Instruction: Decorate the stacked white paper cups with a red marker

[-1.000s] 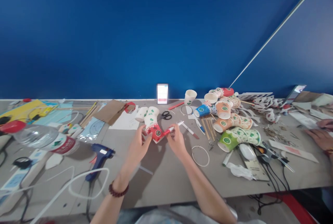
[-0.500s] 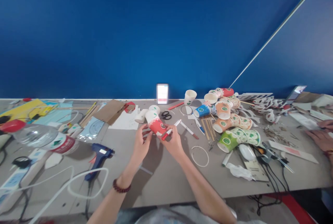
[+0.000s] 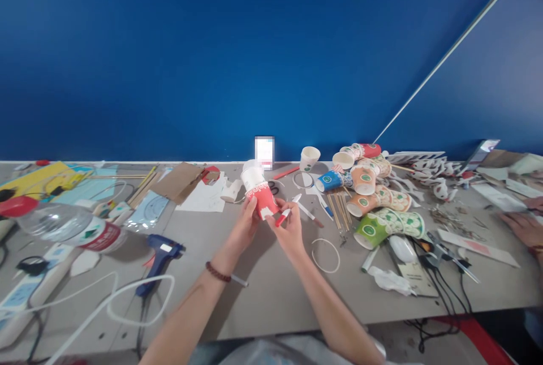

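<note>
Blue wall (image 3: 212, 59) behind, grey table (image 3: 339, 297) below. Plastic bottle (image 3: 72, 223) far left, glue gun (image 3: 159, 263) right of it. Red-and-white paper-cup stack (image 3: 262, 202) sits tilted between both hands, mid-table. Left hand (image 3: 246, 224): fingers curled on the stack's left side. Right hand (image 3: 291, 230): fingers pinching a red-and-white marker (image 3: 283, 217) by its lower right; can't tell if they touch. Scissors (image 3: 274, 187) partly hidden behind.

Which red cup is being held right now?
The near red cup, in the left hand; the other red cup lies at the back right by the blue wall.
</note>
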`<state>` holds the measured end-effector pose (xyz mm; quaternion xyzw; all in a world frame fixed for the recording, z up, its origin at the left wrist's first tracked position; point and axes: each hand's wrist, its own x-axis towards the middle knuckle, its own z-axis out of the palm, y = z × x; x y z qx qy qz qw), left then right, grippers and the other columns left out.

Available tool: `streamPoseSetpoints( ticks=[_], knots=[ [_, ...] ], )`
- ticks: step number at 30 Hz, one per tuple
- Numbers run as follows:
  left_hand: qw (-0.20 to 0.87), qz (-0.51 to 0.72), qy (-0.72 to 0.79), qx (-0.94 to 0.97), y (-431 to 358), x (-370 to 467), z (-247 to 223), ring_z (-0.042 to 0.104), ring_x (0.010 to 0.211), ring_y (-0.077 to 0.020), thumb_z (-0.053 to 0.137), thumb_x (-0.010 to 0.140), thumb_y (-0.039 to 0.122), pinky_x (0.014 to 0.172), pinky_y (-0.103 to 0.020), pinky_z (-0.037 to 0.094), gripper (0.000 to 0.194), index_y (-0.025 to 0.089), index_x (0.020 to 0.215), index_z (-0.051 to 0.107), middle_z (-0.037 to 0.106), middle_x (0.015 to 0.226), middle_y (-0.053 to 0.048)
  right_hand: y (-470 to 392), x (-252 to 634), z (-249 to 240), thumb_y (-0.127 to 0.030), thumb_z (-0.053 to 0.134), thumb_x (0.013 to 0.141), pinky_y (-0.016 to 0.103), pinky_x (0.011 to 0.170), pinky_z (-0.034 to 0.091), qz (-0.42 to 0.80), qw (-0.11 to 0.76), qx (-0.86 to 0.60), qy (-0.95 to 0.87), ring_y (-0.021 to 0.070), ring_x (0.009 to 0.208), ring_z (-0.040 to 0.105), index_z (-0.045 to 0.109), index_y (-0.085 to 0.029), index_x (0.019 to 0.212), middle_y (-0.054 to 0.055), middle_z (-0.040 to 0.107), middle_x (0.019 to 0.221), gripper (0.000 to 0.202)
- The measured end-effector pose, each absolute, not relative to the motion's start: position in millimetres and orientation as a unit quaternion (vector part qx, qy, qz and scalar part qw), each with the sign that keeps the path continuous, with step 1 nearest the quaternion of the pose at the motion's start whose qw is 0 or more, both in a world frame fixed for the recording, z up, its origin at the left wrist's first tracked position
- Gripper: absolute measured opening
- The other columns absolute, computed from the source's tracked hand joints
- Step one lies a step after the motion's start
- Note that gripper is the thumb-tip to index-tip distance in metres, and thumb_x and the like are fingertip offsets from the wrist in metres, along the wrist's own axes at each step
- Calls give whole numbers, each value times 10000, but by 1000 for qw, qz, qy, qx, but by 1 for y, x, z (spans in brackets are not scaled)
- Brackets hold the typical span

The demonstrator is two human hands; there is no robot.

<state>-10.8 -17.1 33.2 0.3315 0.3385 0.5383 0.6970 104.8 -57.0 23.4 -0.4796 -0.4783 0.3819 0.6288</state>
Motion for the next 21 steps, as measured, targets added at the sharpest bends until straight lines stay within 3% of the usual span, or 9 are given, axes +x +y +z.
streamPoseSetpoints(
  ticks=[3, 6, 8, 10, 13, 15, 17, 21],
  knots=[
    [711, 547, 328, 296, -15, -12, 24, 676, 931, -239, 688, 722, 650, 852, -353, 530, 632, 161, 1114, 610, 711, 1004, -95, -60, 114, 38, -343, 715, 779, 396, 925, 495, 357, 642, -478, -481, 216, 1053, 654, 399, -248, 826, 64, 698, 1057, 333],
    [721, 544, 322, 282, -15, -16, 15, 681, 815, -228, 709, 702, 641, 758, -349, 553, 597, 165, 1053, 630, 707, 881, -61, -66, 122, 52, -444, 548, 910, 380, 878, 509, 365, 629, -484, -487, 211, 919, 693, 445, -242, 786, 31, 701, 838, 258],
    [728, 528, 333, 283, -17, -16, 11, 666, 724, -209, 702, 725, 618, 674, -325, 548, 540, 153, 996, 651, 695, 798, -48, -69, 125, 57, -506, 403, 963, 387, 828, 528, 395, 627, -469, -481, 212, 813, 696, 544, -232, 932, 29, 693, 760, 310],
    [742, 512, 332, 278, -20, -16, 12, 647, 670, -199, 655, 778, 605, 607, -311, 532, 503, 143, 976, 669, 695, 775, -53, -70, 127, 58, -536, 346, 970, 374, 722, 545, 438, 630, -429, -477, 214, 751, 686, 580, -218, 1085, 55, 704, 804, 411],
    [765, 502, 315, 251, -22, -13, 16, 640, 654, -191, 520, 881, 590, 548, -302, 514, 519, 112, 1012, 674, 715, 863, -86, -70, 131, 56, -529, 418, 950, 345, 646, 527, 418, 636, -417, -496, 207, 714, 662, 660, -216, 1011, 55, 698, 782, 399],
    [776, 493, 315, 236, -21, -12, 20, 633, 618, -186, 550, 873, 558, 512, -301, 511, 513, 80, 1022, 665, 715, 861, -114, -68, 134, 57, -516, 485, 927, 330, 625, 506, 384, 612, -429, -542, 188, 617, 624, 694, -213, 808, 19, 636, 606, 387],
    [782, 491, 316, 218, -19, -13, 21, 640, 618, -189, 566, 868, 537, 506, -302, 518, 510, 66, 1044, 655, 713, 867, -125, -65, 136, 60, -505, 473, 932, 320, 614, 497, 383, 586, -427, -572, 178, 572, 604, 701, -213, 733, 1, 586, 520, 421],
    [785, 501, 316, 182, -13, -17, 18, 647, 621, -192, 503, 909, 505, 501, -296, 523, 472, 72, 1029, 647, 691, 775, -100, -55, 135, 65, -434, 549, 892, 325, 721, 522, 392, 556, -441, -585, 192, 708, 661, 715, -225, 821, 27, 709, 703, 276]
  ],
)
